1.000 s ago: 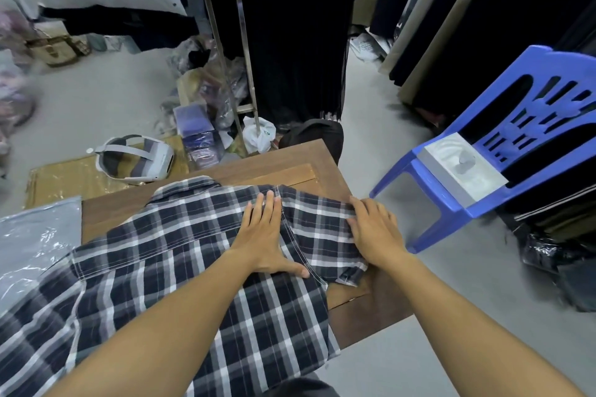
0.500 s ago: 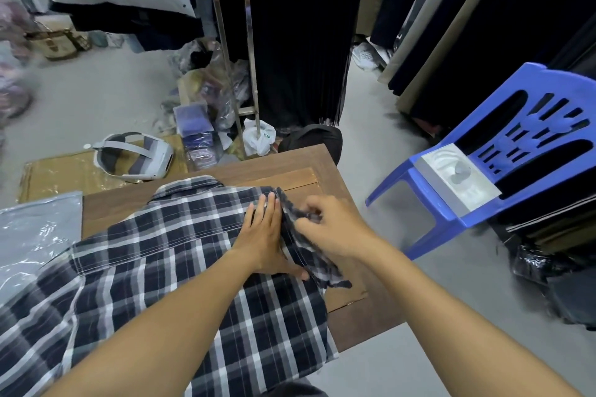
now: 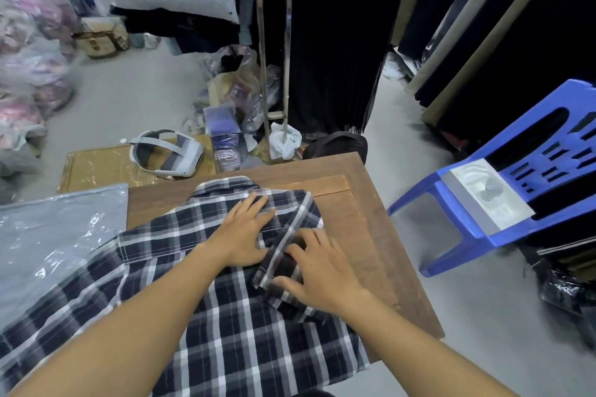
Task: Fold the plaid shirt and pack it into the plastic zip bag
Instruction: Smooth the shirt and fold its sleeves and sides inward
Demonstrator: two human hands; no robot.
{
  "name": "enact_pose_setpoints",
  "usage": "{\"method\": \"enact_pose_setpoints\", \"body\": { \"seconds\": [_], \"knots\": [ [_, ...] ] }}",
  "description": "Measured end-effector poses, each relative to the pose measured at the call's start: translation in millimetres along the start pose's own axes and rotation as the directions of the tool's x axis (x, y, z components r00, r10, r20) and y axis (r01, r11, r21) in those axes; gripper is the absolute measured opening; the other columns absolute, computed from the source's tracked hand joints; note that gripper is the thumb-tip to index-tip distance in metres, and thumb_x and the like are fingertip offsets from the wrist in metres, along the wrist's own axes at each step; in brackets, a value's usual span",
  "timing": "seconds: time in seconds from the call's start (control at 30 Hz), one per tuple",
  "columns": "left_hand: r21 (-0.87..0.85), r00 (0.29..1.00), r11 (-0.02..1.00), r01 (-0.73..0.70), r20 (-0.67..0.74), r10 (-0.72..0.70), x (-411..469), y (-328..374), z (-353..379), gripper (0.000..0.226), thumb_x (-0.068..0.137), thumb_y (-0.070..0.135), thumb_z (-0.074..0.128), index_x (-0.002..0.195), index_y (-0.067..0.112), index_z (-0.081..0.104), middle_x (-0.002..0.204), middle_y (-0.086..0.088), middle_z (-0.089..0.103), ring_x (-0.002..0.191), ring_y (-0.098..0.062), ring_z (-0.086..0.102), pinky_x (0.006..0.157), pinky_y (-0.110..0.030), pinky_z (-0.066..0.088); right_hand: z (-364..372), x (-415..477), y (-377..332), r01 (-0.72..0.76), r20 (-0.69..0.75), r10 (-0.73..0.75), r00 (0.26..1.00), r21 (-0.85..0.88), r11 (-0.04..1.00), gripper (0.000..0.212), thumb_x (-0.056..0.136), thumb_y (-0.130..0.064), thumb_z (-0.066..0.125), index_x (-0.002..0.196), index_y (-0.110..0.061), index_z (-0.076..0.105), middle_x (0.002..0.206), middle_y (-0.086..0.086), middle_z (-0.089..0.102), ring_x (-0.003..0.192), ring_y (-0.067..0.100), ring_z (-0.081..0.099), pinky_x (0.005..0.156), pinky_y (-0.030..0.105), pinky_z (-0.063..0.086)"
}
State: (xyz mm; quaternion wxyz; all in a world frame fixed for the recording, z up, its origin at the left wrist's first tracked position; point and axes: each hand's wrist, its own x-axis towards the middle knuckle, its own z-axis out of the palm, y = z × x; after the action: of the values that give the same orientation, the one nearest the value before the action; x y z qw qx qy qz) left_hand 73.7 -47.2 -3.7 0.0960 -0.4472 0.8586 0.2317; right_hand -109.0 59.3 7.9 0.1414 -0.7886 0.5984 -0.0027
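Observation:
A dark blue and white plaid shirt (image 3: 193, 293) lies spread face down on a small wooden table (image 3: 364, 235), collar at the far side. Its right sleeve is folded inward over the back. My left hand (image 3: 242, 232) lies flat, fingers spread, on the shirt just below the collar. My right hand (image 3: 319, 271) presses flat on the folded-in sleeve, right beside my left hand. A clear plastic zip bag (image 3: 48, 248) lies at the left of the table, partly under the shirt's left sleeve.
A blue plastic chair (image 3: 516, 190) with a white box (image 3: 483, 193) on its seat stands to the right. A white headset (image 3: 167, 155) rests on a cardboard sheet beyond the table. Dark hanging clothes, a metal rack and bags of goods fill the back.
My right hand took the right sleeve from the table's right side, lifted it and laid it inward over the shirt's back. My left hand stayed pressed on the shirt.

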Motion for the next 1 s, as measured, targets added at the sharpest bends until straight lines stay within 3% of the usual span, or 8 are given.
{"method": "enact_pose_setpoints", "body": {
  "seconds": [0.07,0.17,0.37,0.5,0.67,0.8,0.87,1.0],
  "knots": [
    [-0.007,1.000,1.000,0.006,-0.009,-0.006,-0.1,-0.1,1.5,0.074,0.092,0.045,0.050,0.155,0.024,0.017,0.166,-0.001,-0.005,0.150,-0.020,-0.016,0.122,-0.042,-0.002,16.6,-4.9,8.6,0.015,0.035,-0.013,0.999,-0.065,0.998,0.092,0.083,-0.083,0.034,0.148,-0.018,0.044,0.162,0.020,0.023,0.149,0.043,0.015,0.119,0.057,0.022],
    [0.014,0.998,1.000,0.016,-0.058,-0.016,-1.8,-3.8,7.2,0.057,0.102,0.040,0.034,0.154,0.024,0.019,0.166,-0.001,-0.001,0.151,-0.021,-0.013,0.124,-0.043,-0.002,34.3,-8.5,12.6,0.030,0.085,-0.025,0.996,-0.060,0.998,0.102,0.081,-0.089,0.024,0.159,-0.025,0.008,0.165,0.018,-0.011,0.149,0.042,-0.018,0.120,0.058,0.002],
    [0.026,0.993,0.999,0.038,-0.113,-0.034,-10.4,-12.0,15.5,0.056,0.103,0.042,0.030,0.155,0.023,0.019,0.166,-0.004,0.001,0.152,-0.021,-0.011,0.123,-0.041,-0.002,35.0,-6.1,12.5,0.036,0.132,-0.023,0.991,-0.103,0.994,0.101,0.082,-0.090,0.016,0.159,-0.026,0.003,0.165,0.019,-0.012,0.149,0.042,-0.021,0.120,0.059,0.002],
    [-0.055,0.978,0.995,0.088,-0.185,-0.097,-24.6,-24.1,10.9,0.056,0.103,0.042,0.032,0.153,0.020,0.024,0.165,-0.004,0.010,0.152,-0.021,-0.003,0.123,-0.041,0.005,19.4,20.4,11.7,-0.039,-0.010,0.039,0.999,-0.041,0.998,0.092,0.088,-0.083,0.017,0.157,-0.022,0.021,0.166,0.018,-0.002,0.151,0.037,-0.015,0.123,0.052,-0.001],
    [-0.123,0.893,0.956,0.267,-0.343,-0.293,-53.2,-69.2,2.5,0.049,0.102,0.034,0.037,0.147,0.015,0.038,0.156,-0.010,0.032,0.146,-0.030,0.022,0.119,-0.050,0.024,27.1,50.5,18.3,-0.031,0.111,0.046,0.993,-0.129,0.991,0.091,0.089,-0.081,0.006,0.157,-0.023,-0.009,0.161,0.020,-0.025,0.143,0.037,-0.037,0.120,0.053,-0.016],
    [-0.170,0.764,0.846,0.505,-0.368,-0.530,-75.4,-108.6,-8.3,0.035,0.098,0.022,0.044,0.129,0.010,0.054,0.130,-0.016,0.056,0.122,-0.036,0.046,0.101,-0.049,0.042,21.6,54.3,25.7,-0.143,-0.008,0.146,0.989,0.162,0.976,0.080,0.094,-0.072,0.017,0.155,-0.022,0.023,0.164,0.010,0.012,0.151,0.032,0.005,0.122,0.051,0.013],
    [-0.175,0.719,0.792,0.585,-0.339,-0.607,-84.3,-123.0,-13.5,0.028,0.097,0.019,0.046,0.117,0.007,0.061,0.114,-0.018,0.063,0.108,-0.039,0.051,0.090,-0.048,0.045,15.8,65.2,35.2,-0.254,-0.171,0.335,0.927,0.370,0.894,0.050,0.101,-0.047,0.038,0.140,-0.017,0.045,0.140,0.011,0.042,0.126,0.028,0.037,0.108,0.052,0.037],
    [-0.191,0.687,0.737,0.648,-0.271,-0.674,-93.6,-137.7,-20.2,0.023,0.095,0.028,0.054,0.106,0.013,0.067,0.100,-0.011,0.063,0.105,-0.035,0.054,0.086,-0.045,0.046,-0.6,89.7,53.8,-0.422,0.004,0.528,0.849,0.606,0.674,0.024,0.099,-0.019,0.055,0.123,-0.014,0.056,0.111,0.003,0.060,0.106,0.023,0.055,0.089,0.039,0.048]
  ]
}}
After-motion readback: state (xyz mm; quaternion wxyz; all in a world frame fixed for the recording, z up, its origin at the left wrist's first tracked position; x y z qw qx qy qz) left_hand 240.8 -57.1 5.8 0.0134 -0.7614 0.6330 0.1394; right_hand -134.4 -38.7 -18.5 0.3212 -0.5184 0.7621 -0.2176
